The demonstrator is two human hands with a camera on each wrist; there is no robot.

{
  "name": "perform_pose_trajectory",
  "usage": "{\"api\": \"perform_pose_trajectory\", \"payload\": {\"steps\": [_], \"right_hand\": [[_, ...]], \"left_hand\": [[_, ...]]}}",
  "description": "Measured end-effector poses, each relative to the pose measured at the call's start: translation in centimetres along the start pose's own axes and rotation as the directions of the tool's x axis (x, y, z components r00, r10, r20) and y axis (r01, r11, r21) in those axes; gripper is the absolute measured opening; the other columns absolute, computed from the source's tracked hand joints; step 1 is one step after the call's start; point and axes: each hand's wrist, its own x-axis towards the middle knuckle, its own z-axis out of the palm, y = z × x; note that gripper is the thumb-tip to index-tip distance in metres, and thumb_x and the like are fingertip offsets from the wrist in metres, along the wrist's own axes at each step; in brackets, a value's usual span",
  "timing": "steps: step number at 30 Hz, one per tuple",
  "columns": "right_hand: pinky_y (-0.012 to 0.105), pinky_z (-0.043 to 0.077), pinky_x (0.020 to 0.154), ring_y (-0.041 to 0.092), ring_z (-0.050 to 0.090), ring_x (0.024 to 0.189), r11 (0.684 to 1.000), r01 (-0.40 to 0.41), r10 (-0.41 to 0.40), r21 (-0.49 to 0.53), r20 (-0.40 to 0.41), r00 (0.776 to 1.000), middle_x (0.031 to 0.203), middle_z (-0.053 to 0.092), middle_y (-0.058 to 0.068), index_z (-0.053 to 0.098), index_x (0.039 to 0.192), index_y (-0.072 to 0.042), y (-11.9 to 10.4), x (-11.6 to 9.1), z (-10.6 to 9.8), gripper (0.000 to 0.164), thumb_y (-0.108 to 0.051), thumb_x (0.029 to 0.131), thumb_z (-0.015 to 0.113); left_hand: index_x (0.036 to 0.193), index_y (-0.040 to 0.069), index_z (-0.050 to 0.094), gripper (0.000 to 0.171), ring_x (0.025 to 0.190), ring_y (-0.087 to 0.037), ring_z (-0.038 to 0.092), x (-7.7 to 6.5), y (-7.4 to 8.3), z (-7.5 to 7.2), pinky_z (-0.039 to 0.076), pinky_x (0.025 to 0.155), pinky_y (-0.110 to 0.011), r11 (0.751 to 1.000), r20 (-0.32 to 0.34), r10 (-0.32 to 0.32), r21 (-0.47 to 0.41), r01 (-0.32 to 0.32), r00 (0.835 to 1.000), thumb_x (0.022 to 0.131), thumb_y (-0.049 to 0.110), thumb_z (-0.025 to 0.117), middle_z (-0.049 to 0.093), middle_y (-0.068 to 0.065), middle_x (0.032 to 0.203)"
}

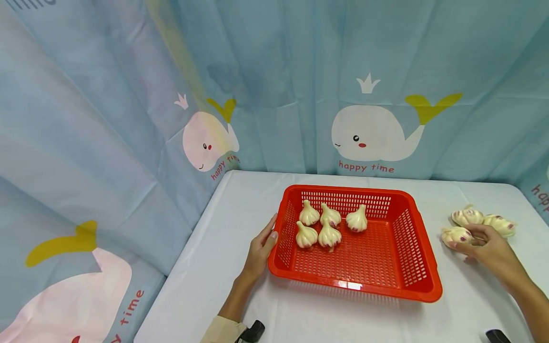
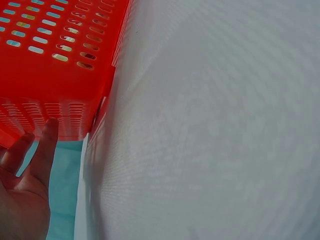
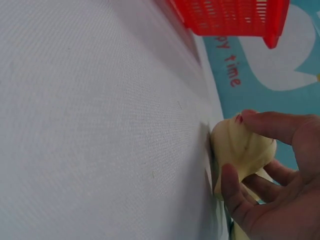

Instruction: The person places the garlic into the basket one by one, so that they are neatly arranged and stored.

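At the right of the table my right hand [image 1: 489, 245] pinches a garlic bulb [image 1: 456, 235], cream with purplish streaks. In the right wrist view, the thumb and fingers lie around this garlic bulb [image 3: 242, 145], low over the white cloth. Two more bulbs [image 1: 467, 216] [image 1: 499, 225] lie just behind it. My left hand [image 1: 259, 250] rests against the left side of a red plastic basket [image 1: 356, 281], with straight fingers [image 2: 46, 150] touching its slotted wall in the left wrist view. Several garlic bulbs [image 1: 330, 235] stand in the basket's left half, stems mostly up.
A white cloth [image 1: 206, 281] covers the table under the basket. Behind and to the left hangs a blue curtain [image 1: 274, 85] with printed whales, meeting the table's back edge. Dark wrist straps [image 1: 253, 332] show at the bottom of the head view.
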Motion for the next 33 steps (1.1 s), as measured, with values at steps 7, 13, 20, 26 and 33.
{"api": "perform_pose_trajectory", "payload": {"steps": [7, 13, 20, 26, 33], "right_hand": [[0.025, 0.051, 0.057, 0.007, 0.057, 0.068, 0.998, 0.063, -0.063, -0.030, -0.013, 0.998, 0.118, 0.059, 0.033, 0.028, 0.158, 0.013, -0.3, -0.6, 0.0, 0.087, -0.042, 0.103, 0.069], [0.026, 0.053, 0.057, 0.012, 0.062, 0.066, 0.998, 0.059, -0.059, -0.019, -0.023, 0.998, 0.138, 0.044, 0.047, 0.024, 0.156, 0.015, -0.5, -0.7, -0.2, 0.087, -0.042, 0.105, 0.066], [0.020, 0.049, 0.059, 0.000, 0.060, 0.070, 0.990, 0.133, -0.130, 0.038, -0.060, 0.990, 0.127, 0.054, 0.028, 0.023, 0.166, 0.001, -0.9, -1.1, -0.2, 0.086, -0.039, 0.104, 0.068], [0.012, 0.047, 0.061, -0.011, 0.052, 0.078, 0.985, 0.165, -0.159, 0.042, -0.123, 0.980, 0.120, 0.059, 0.010, 0.032, 0.161, 0.006, -1.5, -1.7, -0.2, 0.082, -0.035, 0.102, 0.071], [0.047, 0.044, 0.086, 0.049, 0.037, 0.123, 0.996, 0.089, -0.085, 0.027, -0.137, 0.987, 0.158, 0.029, 0.041, 0.024, 0.167, -0.001, -2.8, -2.1, -0.3, 0.088, -0.042, 0.102, 0.068]], "left_hand": [[0.166, 0.028, 0.038, 0.054, 0.145, -0.027, 0.054, 0.0, -0.1, 0.0, 0.058, 0.100, -0.036, 1.000, 0.007, 0.003, -0.006, -0.003, 1.000, 0.113, 0.030, 0.048, 0.041, 0.005, 0.168], [0.166, 0.028, 0.038, 0.054, 0.148, -0.022, 0.051, 0.0, -0.1, 0.0, 0.057, 0.102, -0.034, 1.000, 0.004, 0.003, -0.002, -0.003, 1.000, 0.113, 0.030, 0.048, 0.041, 0.006, 0.168], [0.165, 0.030, 0.039, 0.053, 0.147, -0.019, 0.051, 0.1, -0.2, -0.1, 0.055, 0.104, -0.031, 1.000, -0.001, 0.000, -0.002, 0.000, 1.000, 0.113, 0.029, 0.048, 0.042, 0.007, 0.167], [0.165, 0.030, 0.039, 0.053, 0.146, -0.021, 0.052, 0.1, -0.1, -0.1, 0.056, 0.103, -0.032, 1.000, -0.003, -0.005, -0.002, 0.005, 1.000, 0.113, 0.029, 0.049, 0.042, 0.007, 0.167], [0.166, 0.028, 0.039, 0.054, 0.149, -0.021, 0.049, 0.0, 0.0, 0.0, 0.056, 0.103, -0.033, 1.000, -0.008, -0.001, 0.009, 0.001, 1.000, 0.113, 0.029, 0.048, 0.041, 0.006, 0.168]]}}
